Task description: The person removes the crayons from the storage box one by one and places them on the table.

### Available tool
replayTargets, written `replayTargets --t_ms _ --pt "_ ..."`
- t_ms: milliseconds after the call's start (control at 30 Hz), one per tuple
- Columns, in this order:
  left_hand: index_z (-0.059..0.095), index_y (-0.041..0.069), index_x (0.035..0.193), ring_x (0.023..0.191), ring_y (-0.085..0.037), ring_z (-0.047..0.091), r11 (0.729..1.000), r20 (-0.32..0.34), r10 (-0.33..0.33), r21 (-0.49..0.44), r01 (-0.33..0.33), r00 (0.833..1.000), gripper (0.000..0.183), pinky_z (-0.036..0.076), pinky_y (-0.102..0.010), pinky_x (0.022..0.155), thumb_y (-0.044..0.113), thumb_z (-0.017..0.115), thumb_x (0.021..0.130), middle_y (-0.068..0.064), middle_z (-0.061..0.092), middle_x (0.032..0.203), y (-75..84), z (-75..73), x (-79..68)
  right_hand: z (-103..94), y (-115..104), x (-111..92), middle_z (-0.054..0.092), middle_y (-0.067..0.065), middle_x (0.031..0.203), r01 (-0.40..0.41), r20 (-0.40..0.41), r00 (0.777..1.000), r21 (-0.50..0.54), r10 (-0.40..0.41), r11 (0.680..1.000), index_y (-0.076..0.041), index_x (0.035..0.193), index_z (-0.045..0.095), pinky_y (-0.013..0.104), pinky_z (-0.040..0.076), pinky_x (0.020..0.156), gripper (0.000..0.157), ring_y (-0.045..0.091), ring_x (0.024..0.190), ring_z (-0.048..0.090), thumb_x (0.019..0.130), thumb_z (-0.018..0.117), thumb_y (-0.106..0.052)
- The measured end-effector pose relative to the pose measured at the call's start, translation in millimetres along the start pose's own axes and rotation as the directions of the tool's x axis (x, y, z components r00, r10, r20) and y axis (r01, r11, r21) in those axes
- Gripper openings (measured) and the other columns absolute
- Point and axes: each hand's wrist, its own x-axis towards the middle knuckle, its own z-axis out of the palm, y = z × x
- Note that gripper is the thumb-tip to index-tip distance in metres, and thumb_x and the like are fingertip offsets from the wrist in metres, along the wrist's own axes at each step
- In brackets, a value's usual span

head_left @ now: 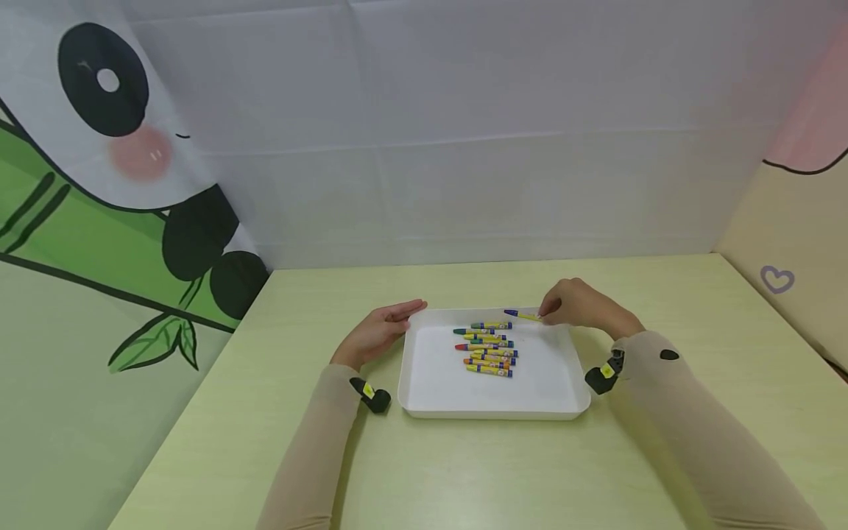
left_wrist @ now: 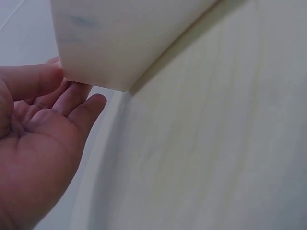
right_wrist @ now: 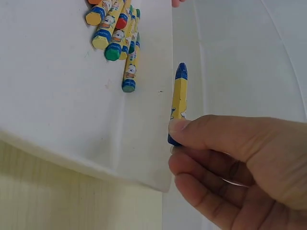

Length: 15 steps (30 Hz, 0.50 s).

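Note:
At the far left corner of a white tray (head_left: 430,397) is my left hand (head_left: 376,333), thumb by the side wall and fingers reaching along the back. The left wrist view shows this hand (left_wrist: 43,129) with the tray's corner (left_wrist: 100,52) between thumb and fingers; the wall partly hides the fingers. My right hand (head_left: 578,303) pinches a dark blue crayon (right_wrist: 179,96) near its blunt end, its tip pointing left over the tray's back part. Several crayons (head_left: 490,353) lie in a rough column in the tray, mostly yellow-wrapped, with red, orange, green and yellow tips.
The tray stands on a pale wooden table (head_left: 450,471). Behind it rises a white backdrop (head_left: 464,191). A painted panel (head_left: 132,294) borders the left side, and a beige panel (head_left: 782,221) the right.

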Motion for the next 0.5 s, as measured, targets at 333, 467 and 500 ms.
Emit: replayTargets --t_ms 333,467,500 --pt "0.038 0.008 0.148 0.145 -0.021 0.027 1.000 -0.031 0.003 0.023 -0.002 1.000 0.049 0.027 -0.040 0.117 -0.005 0.037 0.100 -0.006 0.036 0.155 3.1 4.3 6.7 -21.7 27 -6 0.072 0.014 0.096 -0.018 -0.109 0.994 0.045 0.023 0.999 -0.001 0.100 0.073 0.037 0.056 0.072 0.016 0.023 0.085 0.066 0.089 0.067 -0.009" --pt "0.039 0.009 0.147 0.145 -0.019 0.028 0.999 -0.046 0.004 0.054 -0.001 0.999 0.050 0.027 -0.039 0.117 -0.005 0.038 0.100 -0.005 0.037 0.154 4.5 7.0 9.0 -26.6 40 -6 0.072 0.014 0.096 -0.025 -0.132 0.991 0.061 0.033 0.998 0.000 0.101 0.073 0.037 0.055 0.071 0.017 0.024 0.085 0.066 0.088 0.066 -0.010" --pt "0.039 0.009 0.147 0.145 -0.019 0.028 0.998 -0.049 0.005 0.059 -0.002 0.999 0.050 0.027 -0.039 0.117 -0.005 0.038 0.099 -0.005 0.038 0.154 4.7 7.7 9.6 -27.4 44 -6 0.072 0.013 0.096 -0.028 -0.134 0.990 0.063 0.037 0.998 0.000 0.101 0.073 0.037 0.055 0.071 0.018 0.023 0.084 0.066 0.088 0.066 -0.011"
